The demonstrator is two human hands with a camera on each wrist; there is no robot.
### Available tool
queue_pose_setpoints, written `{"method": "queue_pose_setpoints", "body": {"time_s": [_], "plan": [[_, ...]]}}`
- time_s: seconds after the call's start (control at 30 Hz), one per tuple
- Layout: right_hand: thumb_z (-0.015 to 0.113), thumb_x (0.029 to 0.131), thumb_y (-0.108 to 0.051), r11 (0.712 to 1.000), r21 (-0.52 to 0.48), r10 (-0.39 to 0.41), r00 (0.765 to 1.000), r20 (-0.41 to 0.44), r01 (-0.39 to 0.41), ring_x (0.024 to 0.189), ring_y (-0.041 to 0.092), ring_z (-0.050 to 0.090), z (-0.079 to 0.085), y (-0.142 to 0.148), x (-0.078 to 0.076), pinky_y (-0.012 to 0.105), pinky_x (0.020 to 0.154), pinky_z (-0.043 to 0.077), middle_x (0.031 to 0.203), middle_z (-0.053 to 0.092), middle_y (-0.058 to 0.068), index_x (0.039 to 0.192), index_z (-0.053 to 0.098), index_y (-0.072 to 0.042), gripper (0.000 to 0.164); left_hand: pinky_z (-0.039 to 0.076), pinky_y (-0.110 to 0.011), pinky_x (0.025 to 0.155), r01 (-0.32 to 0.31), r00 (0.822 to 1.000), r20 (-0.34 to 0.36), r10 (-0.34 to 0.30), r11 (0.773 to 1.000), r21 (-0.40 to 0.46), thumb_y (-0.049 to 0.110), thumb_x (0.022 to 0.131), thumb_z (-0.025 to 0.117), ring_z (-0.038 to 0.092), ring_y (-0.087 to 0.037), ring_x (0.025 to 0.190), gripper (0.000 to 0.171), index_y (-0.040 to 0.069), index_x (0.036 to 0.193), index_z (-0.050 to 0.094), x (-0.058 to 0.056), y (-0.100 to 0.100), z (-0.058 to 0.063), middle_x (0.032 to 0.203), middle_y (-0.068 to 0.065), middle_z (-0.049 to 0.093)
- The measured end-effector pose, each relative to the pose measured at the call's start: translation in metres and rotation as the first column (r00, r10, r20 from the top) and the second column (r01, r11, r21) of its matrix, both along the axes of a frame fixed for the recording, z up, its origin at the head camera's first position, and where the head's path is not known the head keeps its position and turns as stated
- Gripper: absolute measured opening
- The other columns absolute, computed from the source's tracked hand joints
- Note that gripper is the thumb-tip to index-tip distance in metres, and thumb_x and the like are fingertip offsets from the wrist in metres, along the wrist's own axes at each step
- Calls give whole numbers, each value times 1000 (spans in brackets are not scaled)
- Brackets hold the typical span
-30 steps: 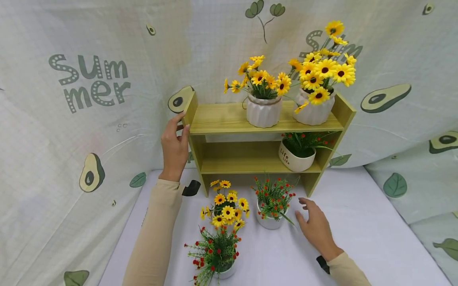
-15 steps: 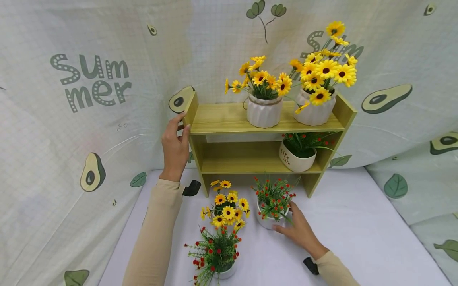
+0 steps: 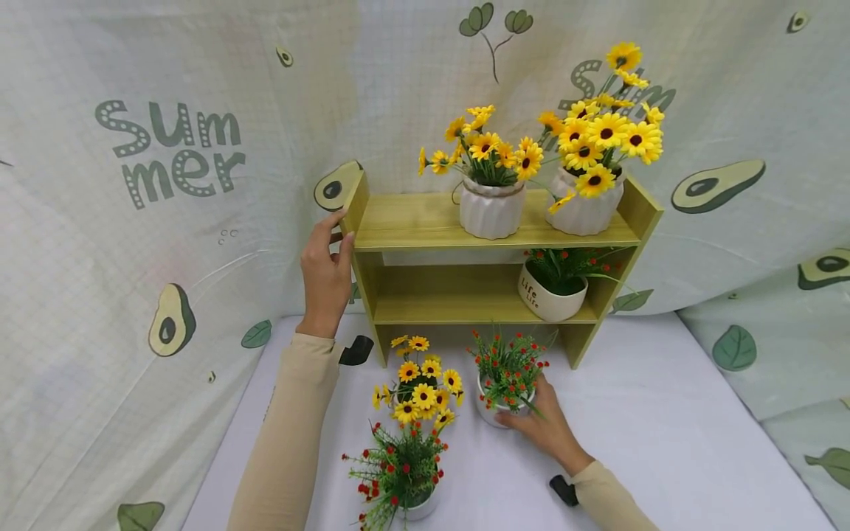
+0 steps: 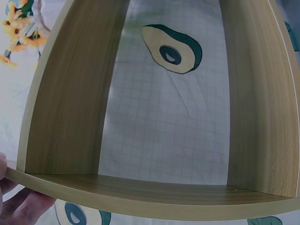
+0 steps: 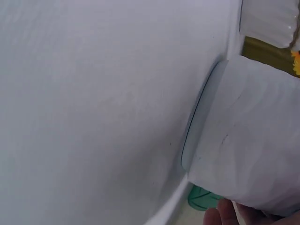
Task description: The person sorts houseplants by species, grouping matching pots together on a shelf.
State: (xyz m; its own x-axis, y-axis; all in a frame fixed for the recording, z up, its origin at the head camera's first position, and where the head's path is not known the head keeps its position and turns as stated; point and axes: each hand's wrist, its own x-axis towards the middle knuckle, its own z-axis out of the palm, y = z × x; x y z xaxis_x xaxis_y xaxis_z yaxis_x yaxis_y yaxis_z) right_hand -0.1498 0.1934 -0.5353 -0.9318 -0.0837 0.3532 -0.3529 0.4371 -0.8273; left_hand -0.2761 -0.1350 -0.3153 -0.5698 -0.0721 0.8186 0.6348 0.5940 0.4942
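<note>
In the head view, my left hand (image 3: 325, 273) grips the upper left side panel of a light wooden shelf (image 3: 432, 240). The left wrist view shows its fingers (image 4: 30, 206) about the edge of that panel. My right hand (image 3: 547, 424) holds a white flowerpot (image 3: 490, 414) of small red flowers, which stands on the table before the shelf. Its thumb is at the pot's front; the fingers behind are partly hidden. In the right wrist view the white flowerpot (image 5: 248, 136) fills the right side, with fingertips (image 5: 225, 213) below it.
Two white pots of yellow flowers (image 3: 491, 210) (image 3: 584, 210) stand on the top board. A cream "Life" pot (image 3: 551, 295) sits right on the middle board. Yellow flowers (image 3: 423, 394) and another red-flowered plant (image 3: 401, 468) stand left on the white table (image 3: 677, 428).
My right hand has moved left to the red-flowered pot and taken hold of it. The pot appears in the same place. My left hand stays on the shelf panel.
</note>
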Motion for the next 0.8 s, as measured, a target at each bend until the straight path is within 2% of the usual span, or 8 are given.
{"method": "queue_pose_setpoints", "body": {"time_s": [0.13, 0.27, 0.5, 0.67, 0.8], "plan": [[89, 59, -12, 1000, -22, -3, 1000, -1, 3, 115, 26, 48, 17, -6, 5, 50, 96, 35, 128, 51, 10, 140, 34, -7, 98, 52, -35, 61, -2, 1000, 2, 2, 1000, 1, 14, 92, 58, 61, -22, 95, 37, 15, 129, 53, 0, 1, 0, 122, -4, 57], [88, 59, -11, 1000, -22, -10, 999, 35, 11, 115, 26, 48, 22, -8, 7, 49, 97, 34, 127, 51, 11, 140, 34, -7, 98, 52, -35, 61, -5, 1000, 2, 5, 1000, -1, 15, 93, 57, 61, -22, 94, 37, 14, 129, 53, 0, 1, 0, 122, -4, 57], [89, 57, -31, 999, -24, -46, 996, 79, 48, 120, 24, 44, -17, 2, -8, 53, 99, 31, 132, 47, 5, 142, 29, -18, 105, 52, -35, 60, -1, 1000, -2, 1, 1000, 5, 15, 92, 58, 61, -22, 94, 36, 14, 129, 54, 0, 0, 1, 121, -4, 57], [88, 58, -37, 997, 2, -81, 991, 103, 81, 124, 30, 40, -17, 2, -4, 57, 99, 28, 136, 42, 11, 144, 24, -13, 110, 53, -34, 60, 9, 1000, -11, -9, 1000, 1, 15, 93, 57, 62, -22, 93, 36, 12, 128, 54, 0, 0, 1, 120, -6, 58], [88, 56, -39, 991, 21, -132, 985, 114, 130, 119, 32, 44, -13, -1, 1, 57, 96, 33, 132, 45, 14, 141, 28, -7, 109, 53, -35, 61, 10, 1000, 1, -10, 1000, 3, 17, 93, 56, 61, -22, 94, 36, 13, 129, 54, 1, -1, 1, 121, -5, 57]]}}
